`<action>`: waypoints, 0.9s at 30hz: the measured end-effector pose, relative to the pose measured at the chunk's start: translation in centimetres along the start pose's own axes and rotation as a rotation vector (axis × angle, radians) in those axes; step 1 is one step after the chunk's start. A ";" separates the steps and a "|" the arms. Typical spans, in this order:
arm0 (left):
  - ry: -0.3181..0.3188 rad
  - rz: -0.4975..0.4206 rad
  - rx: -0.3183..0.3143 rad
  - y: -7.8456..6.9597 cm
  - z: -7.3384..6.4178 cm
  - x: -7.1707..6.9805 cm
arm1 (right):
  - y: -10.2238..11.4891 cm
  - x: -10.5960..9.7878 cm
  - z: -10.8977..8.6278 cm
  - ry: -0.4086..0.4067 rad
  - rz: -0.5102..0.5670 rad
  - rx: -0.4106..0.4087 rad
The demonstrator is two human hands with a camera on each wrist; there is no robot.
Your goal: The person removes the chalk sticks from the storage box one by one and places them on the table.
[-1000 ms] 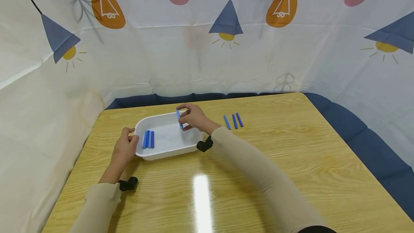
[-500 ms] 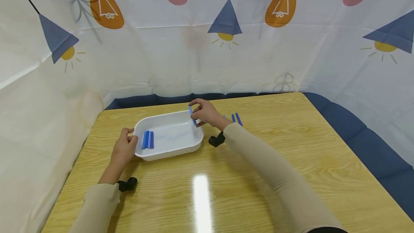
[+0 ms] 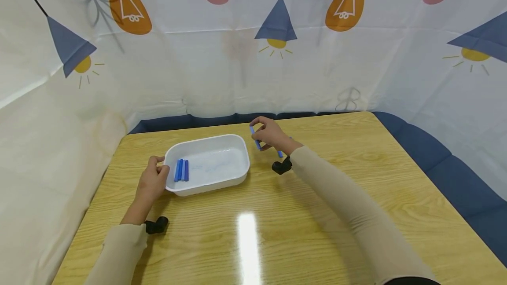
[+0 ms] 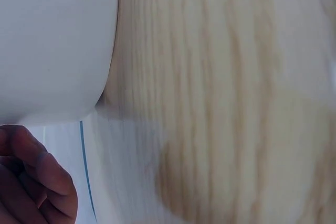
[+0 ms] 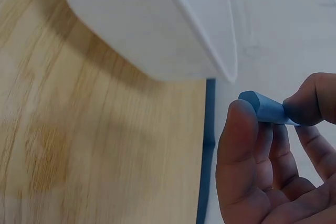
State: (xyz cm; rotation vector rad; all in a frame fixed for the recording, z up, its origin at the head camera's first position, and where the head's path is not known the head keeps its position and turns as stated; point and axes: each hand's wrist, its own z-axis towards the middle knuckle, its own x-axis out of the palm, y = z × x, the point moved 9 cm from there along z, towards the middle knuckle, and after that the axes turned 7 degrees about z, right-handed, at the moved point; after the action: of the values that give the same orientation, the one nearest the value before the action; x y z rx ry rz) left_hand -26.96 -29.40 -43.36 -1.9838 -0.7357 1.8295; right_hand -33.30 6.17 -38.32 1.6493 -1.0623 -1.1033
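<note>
My right hand pinches a short, slim light blue stick between thumb and fingertips, above the table just right of the white tray. Close up in the right wrist view, that stick is matte, with a blunt end toward the camera. At the tray's left end, my left hand grips the rim between thumb and fingers. Several blue and violet-blue sticks lie side by side inside the tray, near its left wall. Beyond my right wrist, more blue sticks on the table are mostly hidden.
The wood-grain table carries a bright glare streak at its front. Dark blue padding lines the back and right edges. A white printed curtain hangs behind and at both sides.
My right hand has moved right with the light blue stick, from over the tray to beyond its right end, now covering most of the table sticks. My left hand has stayed at the rim.
</note>
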 end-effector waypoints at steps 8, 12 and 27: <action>0.010 -0.007 -0.012 0.0 0.0 0.1 | -1.1 -3.1 -0.2 -0.033 -0.047 0.021; 0.005 -0.004 -0.009 0.0 0.0 0.1 | -1.6 -4.6 -0.2 -0.051 -0.068 0.030; 0.010 -0.007 -0.011 0.1 0.0 0.1 | -5.4 -9.8 0.1 -0.141 -0.153 0.135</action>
State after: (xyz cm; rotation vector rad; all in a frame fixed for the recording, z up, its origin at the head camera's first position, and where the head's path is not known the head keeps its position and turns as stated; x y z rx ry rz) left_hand -26.93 -29.45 -43.49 -1.9933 -0.7503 1.8149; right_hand -34.82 16.80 -41.36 1.8057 -1.1361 -1.2874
